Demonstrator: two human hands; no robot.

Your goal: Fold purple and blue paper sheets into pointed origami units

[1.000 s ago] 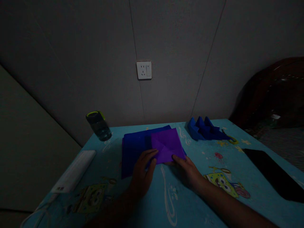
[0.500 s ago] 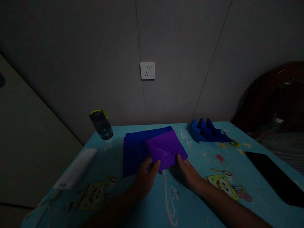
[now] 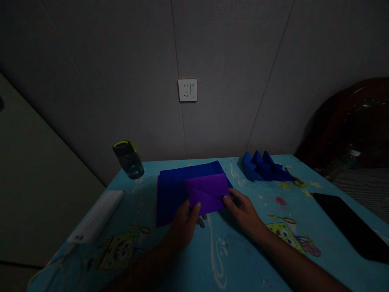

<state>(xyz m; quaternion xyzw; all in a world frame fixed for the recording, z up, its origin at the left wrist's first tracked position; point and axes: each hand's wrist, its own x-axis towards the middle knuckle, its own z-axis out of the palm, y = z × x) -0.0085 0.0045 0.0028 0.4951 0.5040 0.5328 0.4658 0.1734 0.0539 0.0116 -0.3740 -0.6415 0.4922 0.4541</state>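
Observation:
A folded sheet of purple paper (image 3: 208,191) is held up between my two hands, tilted toward me. My left hand (image 3: 186,221) grips its lower left corner, thumb in front and fingers behind. At the right edge, my right hand (image 3: 241,209) pinches it between thumb and fingers. Behind and below lies blue paper (image 3: 172,192) flat on the table, with a purple edge showing under its left side. The back of the folded paper is hidden from me.
Blue folded-paper shapes (image 3: 261,168) stand at the back right beside a yellow-handled tool (image 3: 299,182). A water bottle (image 3: 129,160) stands at the back left. A white power bank-like slab (image 3: 97,217) with a cable lies left, a black flat object (image 3: 349,225) right, on the patterned tablecloth (image 3: 243,259).
The purple paper has turned to lie more level, its right edge moving left and its top lower. My right hand has shifted up slightly along its right edge.

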